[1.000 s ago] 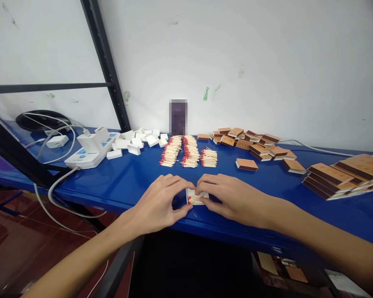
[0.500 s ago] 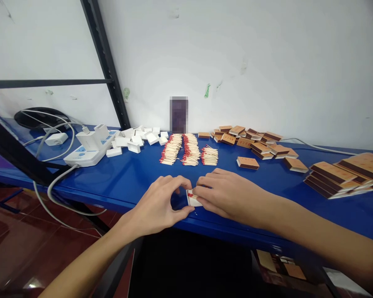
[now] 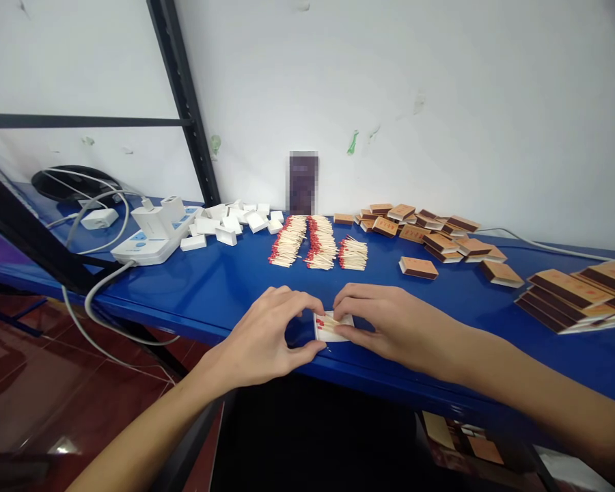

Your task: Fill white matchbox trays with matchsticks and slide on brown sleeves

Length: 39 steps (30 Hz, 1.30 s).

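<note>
Near the table's front edge lies a small white matchbox tray [image 3: 324, 335], with a few red-headed matches [image 3: 322, 323] in it. My left hand [image 3: 269, 335] curves round the tray's left end, its thumb at the near side and forefinger at the far side. Over the right part of the tray, my right hand [image 3: 394, 318] has its bent fingertips on the matches, which partly hides them. Behind the hands, loose matches lie in two long rows [image 3: 289, 242] [image 3: 321, 243] and one smaller pile [image 3: 353, 253].
Several empty white trays [image 3: 225, 234] lie at the back left, beside a power strip [image 3: 154, 246] with cables. Matchbox sleeves [image 3: 417, 268] are scattered and stacked to the right. A black shelf post [image 3: 189, 102] rises at the left; a pixelated dark object [image 3: 302, 184] leans on the wall.
My right hand has shifted slightly right along the tray, uncovering more of the matches and the tray's right end. My left hand stays at the left end. The whole view has shifted a little.
</note>
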{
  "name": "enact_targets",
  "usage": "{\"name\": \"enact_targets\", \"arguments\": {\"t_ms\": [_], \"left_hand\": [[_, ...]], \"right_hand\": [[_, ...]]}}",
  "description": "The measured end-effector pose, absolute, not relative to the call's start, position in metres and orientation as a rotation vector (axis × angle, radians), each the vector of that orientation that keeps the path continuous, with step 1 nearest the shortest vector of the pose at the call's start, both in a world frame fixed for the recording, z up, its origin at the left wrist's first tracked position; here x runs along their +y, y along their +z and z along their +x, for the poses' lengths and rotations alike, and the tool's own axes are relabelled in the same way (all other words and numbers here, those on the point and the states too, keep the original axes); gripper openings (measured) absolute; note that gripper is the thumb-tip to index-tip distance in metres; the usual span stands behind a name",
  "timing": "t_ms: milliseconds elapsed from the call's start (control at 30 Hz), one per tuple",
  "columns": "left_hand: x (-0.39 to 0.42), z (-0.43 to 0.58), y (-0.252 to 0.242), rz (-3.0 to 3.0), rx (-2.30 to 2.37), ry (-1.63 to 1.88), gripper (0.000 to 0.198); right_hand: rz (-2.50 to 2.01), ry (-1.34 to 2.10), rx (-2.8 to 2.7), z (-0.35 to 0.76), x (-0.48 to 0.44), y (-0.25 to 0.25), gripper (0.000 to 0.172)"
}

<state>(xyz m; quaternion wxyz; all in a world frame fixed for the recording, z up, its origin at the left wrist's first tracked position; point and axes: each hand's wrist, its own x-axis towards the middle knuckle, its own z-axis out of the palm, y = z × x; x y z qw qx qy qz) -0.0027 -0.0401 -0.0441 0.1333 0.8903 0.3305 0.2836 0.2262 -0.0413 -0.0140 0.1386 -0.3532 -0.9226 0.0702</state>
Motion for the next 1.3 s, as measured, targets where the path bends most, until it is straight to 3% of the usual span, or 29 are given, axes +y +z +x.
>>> {"name": "enact_targets", "arguments": {"t_ms": [200,600,1300], "left_hand": [[-0.04,-0.0031,-0.0444,2.576,0.951,0.812,0.028],[-0.0408,-0.0038,-0.0455,2.599,0.904,0.834,0.026],[-0.041,-0.0031,-0.0433,2.615,0.896,0.832,0.02]], "right_hand": [[-1.031,0.376,-2.624,0.2276,-0.0405,-0.014,0.014],[-1.052,0.367,-2.626,0.2252,-0.0411,-0.0145,0.015],[-1.037,0.076,-2.68,0.2218,-0.0439,-0.017,0.012]]}}
